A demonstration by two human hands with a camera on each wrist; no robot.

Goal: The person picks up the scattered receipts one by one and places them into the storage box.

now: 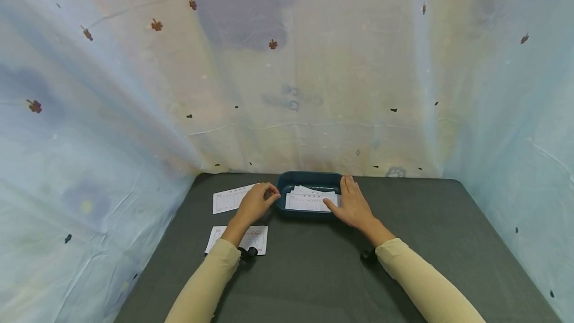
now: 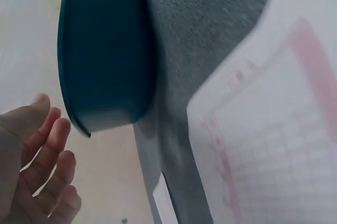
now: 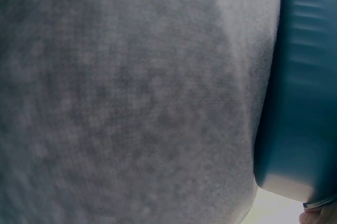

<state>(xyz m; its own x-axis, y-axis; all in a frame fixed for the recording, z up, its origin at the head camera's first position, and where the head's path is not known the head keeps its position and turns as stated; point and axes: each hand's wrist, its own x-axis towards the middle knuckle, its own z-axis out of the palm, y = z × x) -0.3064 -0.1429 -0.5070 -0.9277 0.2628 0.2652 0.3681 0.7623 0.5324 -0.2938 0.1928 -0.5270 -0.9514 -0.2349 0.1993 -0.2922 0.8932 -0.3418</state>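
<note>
A dark teal plastic tray (image 1: 309, 177) lies at the far side of the table, with several printed paper slips (image 1: 309, 202) inside it. Beside its left end is my left hand (image 1: 255, 204); in the left wrist view the loosely bent fingers (image 2: 62, 129) hold nothing and stay just off the tray's rim (image 2: 63, 84). My right hand (image 1: 354, 208) lies over the tray's right end, fingers extended and thumb reaching over the slips. Whether that thumb presses the paper cannot be made out. The right wrist view shows mostly the tray's outer wall (image 3: 305, 92), with a fingertip at its lower corner.
One printed slip (image 1: 226, 201) lies left of the tray, partly behind my left hand. Nearer, more printed paper (image 1: 257, 239) lies beneath my left forearm. A pale patterned curtain (image 1: 332, 138) hangs behind the grey table (image 1: 314, 273) and along both sides.
</note>
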